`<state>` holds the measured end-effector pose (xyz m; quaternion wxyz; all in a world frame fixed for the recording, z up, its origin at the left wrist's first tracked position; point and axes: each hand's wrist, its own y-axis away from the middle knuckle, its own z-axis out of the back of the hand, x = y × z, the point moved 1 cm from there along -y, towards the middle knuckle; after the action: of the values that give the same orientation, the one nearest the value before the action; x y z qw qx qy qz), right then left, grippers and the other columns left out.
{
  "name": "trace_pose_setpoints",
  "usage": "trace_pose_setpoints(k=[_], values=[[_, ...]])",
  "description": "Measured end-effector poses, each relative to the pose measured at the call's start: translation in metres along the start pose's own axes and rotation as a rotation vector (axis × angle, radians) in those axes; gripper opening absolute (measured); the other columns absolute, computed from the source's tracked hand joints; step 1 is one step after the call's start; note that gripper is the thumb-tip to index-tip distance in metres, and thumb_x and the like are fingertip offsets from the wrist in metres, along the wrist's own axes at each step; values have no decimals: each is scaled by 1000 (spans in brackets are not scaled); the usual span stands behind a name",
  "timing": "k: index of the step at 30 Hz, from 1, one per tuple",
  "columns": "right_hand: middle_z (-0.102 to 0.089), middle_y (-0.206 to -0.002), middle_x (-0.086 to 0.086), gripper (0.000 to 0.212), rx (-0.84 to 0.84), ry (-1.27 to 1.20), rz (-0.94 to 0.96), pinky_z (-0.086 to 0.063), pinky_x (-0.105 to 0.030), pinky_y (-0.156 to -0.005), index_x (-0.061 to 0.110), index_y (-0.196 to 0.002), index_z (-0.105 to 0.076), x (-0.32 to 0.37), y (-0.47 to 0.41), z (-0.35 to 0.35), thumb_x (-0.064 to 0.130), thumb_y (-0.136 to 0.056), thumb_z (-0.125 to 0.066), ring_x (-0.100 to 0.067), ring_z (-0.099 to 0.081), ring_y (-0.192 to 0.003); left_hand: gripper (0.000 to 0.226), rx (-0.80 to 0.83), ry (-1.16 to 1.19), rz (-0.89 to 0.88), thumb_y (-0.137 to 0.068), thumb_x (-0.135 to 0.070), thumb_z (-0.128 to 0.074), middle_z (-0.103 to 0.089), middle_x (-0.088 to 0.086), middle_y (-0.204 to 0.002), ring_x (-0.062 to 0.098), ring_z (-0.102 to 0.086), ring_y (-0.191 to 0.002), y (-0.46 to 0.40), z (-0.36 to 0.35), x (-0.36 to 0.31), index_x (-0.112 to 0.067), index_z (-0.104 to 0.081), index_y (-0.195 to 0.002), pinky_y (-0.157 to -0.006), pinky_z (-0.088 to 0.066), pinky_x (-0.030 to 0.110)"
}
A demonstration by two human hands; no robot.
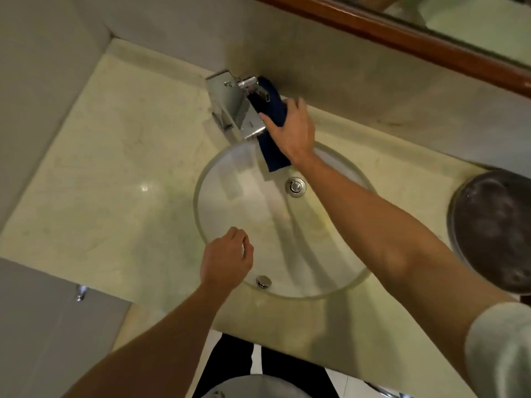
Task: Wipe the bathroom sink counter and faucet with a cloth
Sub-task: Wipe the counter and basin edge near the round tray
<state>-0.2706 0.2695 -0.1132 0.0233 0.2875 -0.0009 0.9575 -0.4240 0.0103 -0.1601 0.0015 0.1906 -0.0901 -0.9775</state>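
Observation:
A chrome faucet (231,106) stands at the back of a round glass basin (218,202) set on a pale marble counter (115,168). My right hand (290,129) grips a dark blue cloth (273,152) against the faucet's right side; the cloth hangs down over the basin's rim. My left hand (227,258) hovers at the basin's near left rim with fingers loosely curled, holding nothing. A chrome drain (295,186) shows through the glass.
A dark round metal tray (494,228) sits at the counter's right end. A wood-framed mirror (402,33) runs above the backsplash. A small chrome knob (263,281) sits at the basin's near edge. Grey wall on the left.

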Motion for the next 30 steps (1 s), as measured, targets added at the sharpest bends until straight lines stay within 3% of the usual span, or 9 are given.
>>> trace_pose_setpoints(k=[5,8,13,18,21,24,27,30], values=[[-59,-113,-7,45,-108,282,141,-48,-38,-60,13,-114,-62,-16,-5,-19,55,-98,-54,-23,-62,-85,35,-6,1,6,-95,-35,-35,-60,-2,-81,21,-54,-52,1,-1,0,-16,-63,-87,-51,-48,33],[-60,-111,-11,43,-126,332,137,-43,-38,-60,12,-109,-64,-46,-4,3,52,-100,-53,-28,-62,-84,33,-15,-11,5,-94,-34,-37,-60,-3,-81,21,-55,-53,1,-1,0,-17,-64,-86,-51,-46,31],[-60,-108,-17,44,-151,319,-6,-45,-43,-64,8,-103,-65,-120,21,58,50,-97,-54,-37,-62,-83,29,-42,-3,-12,-93,-31,-43,-61,-1,-79,24,-56,-52,2,-2,0,-15,-64,-83,-51,-44,30],[-58,-103,-13,45,-231,273,-200,-36,-34,-62,7,-96,-64,-191,103,112,50,-98,-54,-35,-60,-76,23,-29,10,-2,-91,-30,-48,-63,0,-81,29,-59,-54,1,-4,1,-16,-63,-81,-52,-49,35],[-58,-98,-9,43,-139,282,-248,-39,-35,-65,8,-94,-60,-214,144,140,51,-97,-58,-34,-61,-79,23,-40,28,-7,-90,-29,-48,-63,1,-80,30,-59,-53,2,-3,0,-15,-63,-80,-52,-47,34],[-62,-96,-10,42,-47,251,-165,-45,-38,-70,9,-97,-59,-213,144,164,50,-97,-63,-32,-62,-85,23,-55,37,1,-90,-30,-47,-63,1,-79,29,-60,-55,3,-2,-2,-15,-62,-80,-54,-49,35],[-65,-112,-11,42,-11,247,32,-46,-37,-78,11,-119,-59,-196,117,172,47,-98,-63,-30,-62,-96,22,-74,72,16,-91,-29,-48,-63,0,-79,28,-60,-56,4,-1,-1,-16,-61,-78,-56,-52,39],[-58,-121,-8,44,133,334,169,-47,-39,-78,16,-134,-55,-196,95,154,45,-100,-58,-33,-61,-101,20,-112,83,6,-91,-27,-49,-62,0,-77,27,-59,-56,4,-2,0,-17,-59,-78,-53,-50,38]])
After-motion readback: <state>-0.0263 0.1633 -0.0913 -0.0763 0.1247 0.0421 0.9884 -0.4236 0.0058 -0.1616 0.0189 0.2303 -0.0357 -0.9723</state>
